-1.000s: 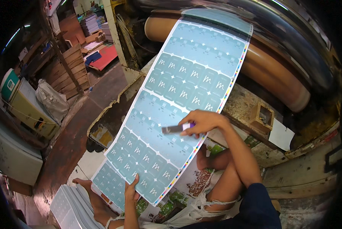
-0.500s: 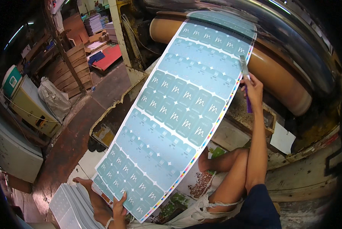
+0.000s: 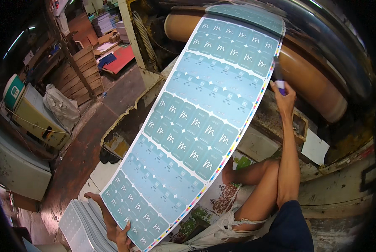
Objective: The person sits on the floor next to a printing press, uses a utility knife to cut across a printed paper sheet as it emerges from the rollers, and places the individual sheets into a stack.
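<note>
A long teal and light-blue printed sheet (image 3: pixel 188 105) comes down from the machine's large shiny roller and stretches over my lap. White script marks and rows of small cards cover it, and a strip of colour patches runs along its right edge. At the sheet's lower end my left hand (image 3: pixel 122 238) grips the edge, thumb on top. My right hand (image 3: pixel 284 97) is closed round a flat purple-handled tool (image 3: pixel 278 82), its grey end blurred beside the sheet's upper right edge. Whether that end is a blade or bristles I cannot make out.
A brown roller (image 3: pixel 314 84) lies behind the sheet, under the dark shiny one. A stack of printed sheets (image 3: pixel 81 227) stands at lower left. A wooden tray (image 3: pixel 299 126) is by my right forearm. Further left are a white sack (image 3: pixel 61 107) and a red board (image 3: pixel 120 59).
The sheet has slid downward from the roller, with my left hand moving down and left along with it. My right hand and the tool have shifted slightly right and tilted.
</note>
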A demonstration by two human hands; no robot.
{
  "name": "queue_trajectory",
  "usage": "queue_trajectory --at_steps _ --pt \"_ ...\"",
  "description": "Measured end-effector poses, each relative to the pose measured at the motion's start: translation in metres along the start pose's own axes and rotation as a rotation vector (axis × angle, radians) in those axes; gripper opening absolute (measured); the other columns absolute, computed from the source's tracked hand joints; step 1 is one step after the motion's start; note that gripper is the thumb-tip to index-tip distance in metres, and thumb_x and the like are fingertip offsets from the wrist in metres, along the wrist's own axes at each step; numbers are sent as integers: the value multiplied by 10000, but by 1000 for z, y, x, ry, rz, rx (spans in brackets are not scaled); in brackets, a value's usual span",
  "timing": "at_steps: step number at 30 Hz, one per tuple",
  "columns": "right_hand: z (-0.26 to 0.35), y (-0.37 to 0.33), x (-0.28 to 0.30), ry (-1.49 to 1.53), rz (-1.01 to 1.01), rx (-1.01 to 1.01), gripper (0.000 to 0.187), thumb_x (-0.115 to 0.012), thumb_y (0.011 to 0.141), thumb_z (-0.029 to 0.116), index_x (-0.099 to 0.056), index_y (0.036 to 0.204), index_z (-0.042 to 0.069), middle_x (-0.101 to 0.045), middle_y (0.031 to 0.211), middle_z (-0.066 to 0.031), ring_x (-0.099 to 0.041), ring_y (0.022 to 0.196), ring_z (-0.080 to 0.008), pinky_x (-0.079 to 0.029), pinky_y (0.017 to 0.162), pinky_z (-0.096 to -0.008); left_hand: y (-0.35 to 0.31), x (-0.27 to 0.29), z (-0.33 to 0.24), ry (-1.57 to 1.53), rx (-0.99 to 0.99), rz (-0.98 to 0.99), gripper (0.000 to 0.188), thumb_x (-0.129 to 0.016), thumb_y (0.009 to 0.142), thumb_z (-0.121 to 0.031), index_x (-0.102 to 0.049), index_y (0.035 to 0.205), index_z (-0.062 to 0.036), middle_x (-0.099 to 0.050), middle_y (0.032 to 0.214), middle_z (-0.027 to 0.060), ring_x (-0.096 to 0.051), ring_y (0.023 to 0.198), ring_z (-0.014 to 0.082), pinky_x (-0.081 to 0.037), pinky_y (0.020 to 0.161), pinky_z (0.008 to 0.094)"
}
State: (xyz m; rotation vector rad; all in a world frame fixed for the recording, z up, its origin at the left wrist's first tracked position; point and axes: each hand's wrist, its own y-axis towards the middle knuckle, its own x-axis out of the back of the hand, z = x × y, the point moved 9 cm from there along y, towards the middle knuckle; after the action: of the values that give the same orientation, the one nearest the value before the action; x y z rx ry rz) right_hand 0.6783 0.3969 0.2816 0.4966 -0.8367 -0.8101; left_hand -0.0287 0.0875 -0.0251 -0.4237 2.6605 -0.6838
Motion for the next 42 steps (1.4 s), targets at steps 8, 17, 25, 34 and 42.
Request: queue_trajectory --at_steps 8,17,25,34,42 --pt "45 1 -32 -120 347 446 614 -576 717 -115 -671 1221 223 -528 1406 -89 -638 1089 -259 -516 895 -346 -28 30 -1 35 -48 -210 533 -668 867 -41 -428 1341 8 -604 1169 170 -637 1004 271 -564 839 404" --pt "-16 -4 -68 56 703 238 441 -447 804 -112 -668 1163 18 -730 1054 -73 -629 630 -78 -553 559 -256 -47 107 4 -19 -145 -388 519 -640 871 36 -421 1336 -29 -594 1197 146 -623 1022 267 -548 855 414" --pt "5 -43 -92 103 788 188 280 -576 859 -20 -720 1092 37 -745 940 -82 -656 701 -98 -558 564 -257 -21 222 17 52 -162 -422 569 -713 843 -11 -428 1335 -1 -595 1197 152 -626 1007 253 -552 818 364" --pt "78 -110 -127 24 927 174 203 -713 845 164 -732 1011 49 -690 718 -165 -637 512 -196 -504 543 -341 68 211 39 238 -43 -409 519 -733 846 -71 -478 1287 29 -679 970 128 -664 799 243 -559 742 353" --pt "95 -121 -125 -8 1100 186 276 -734 840 190 -707 846 -84 -614 554 -128 -632 476 -158 -478 461 -296 126 143 68 69 -140 -296 317 -684 875 -7 -602 1179 33 -666 1095 79 -623 950 204 -519 802 345"
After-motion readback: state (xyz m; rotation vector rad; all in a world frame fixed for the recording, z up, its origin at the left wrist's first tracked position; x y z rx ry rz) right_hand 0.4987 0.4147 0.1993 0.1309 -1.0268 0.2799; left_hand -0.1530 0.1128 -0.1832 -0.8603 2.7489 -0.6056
